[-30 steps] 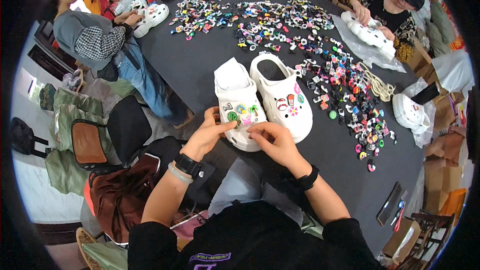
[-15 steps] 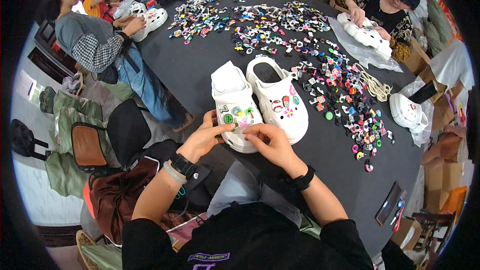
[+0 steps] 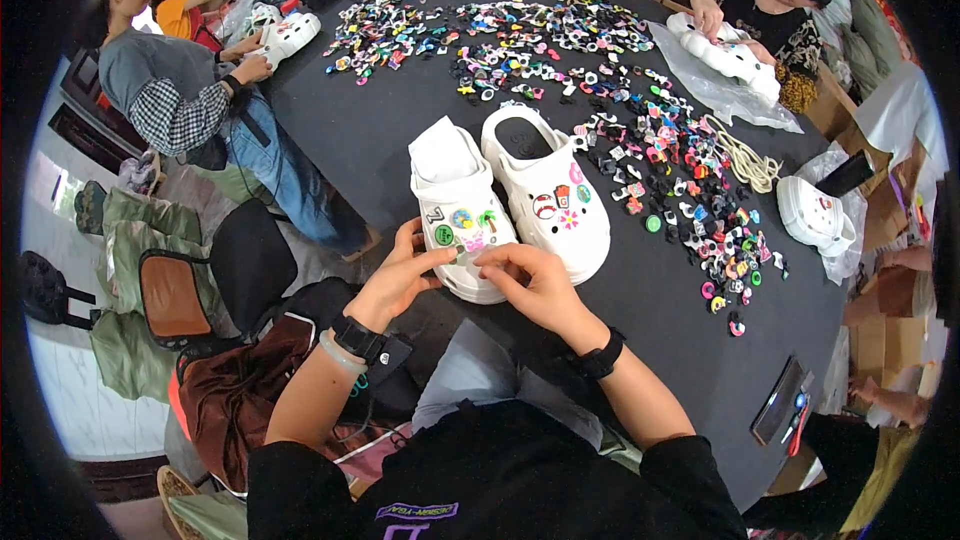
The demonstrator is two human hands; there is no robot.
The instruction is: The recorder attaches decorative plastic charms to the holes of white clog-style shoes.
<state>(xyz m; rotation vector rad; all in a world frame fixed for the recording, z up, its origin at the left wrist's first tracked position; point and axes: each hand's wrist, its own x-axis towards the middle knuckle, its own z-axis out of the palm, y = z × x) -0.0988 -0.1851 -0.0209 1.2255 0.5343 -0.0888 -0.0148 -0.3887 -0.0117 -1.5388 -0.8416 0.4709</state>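
Two white clogs stand side by side in front of me, toes toward me. The left clog [image 3: 452, 202] has white paper stuffed in its opening and several colourful charms on its upper. My left hand [image 3: 402, 275] grips that clog's left side, its thumb pressed on the toe. Over the same toe my right hand [image 3: 535, 282] is closed in a pinch, thumb and forefinger against the upper near a pink charm [image 3: 474, 243]. What the pinch holds is hidden. The right clog [image 3: 580, 245] carries several charms and rests untouched beside it.
Loose charms [image 3: 668, 145] lie scattered across the dark table. A corded bundle [image 3: 745, 162], another white clog [image 3: 815, 212], and a dark tray with scissors [image 3: 782, 402] sit rightward. Co-workers handle white clogs at the far left [image 3: 288, 37] and far right [image 3: 722, 55].
The whole view has shifted slightly. Both hands stay at the left clog's toe, barely changed. Another person's arm now shows at the right edge.
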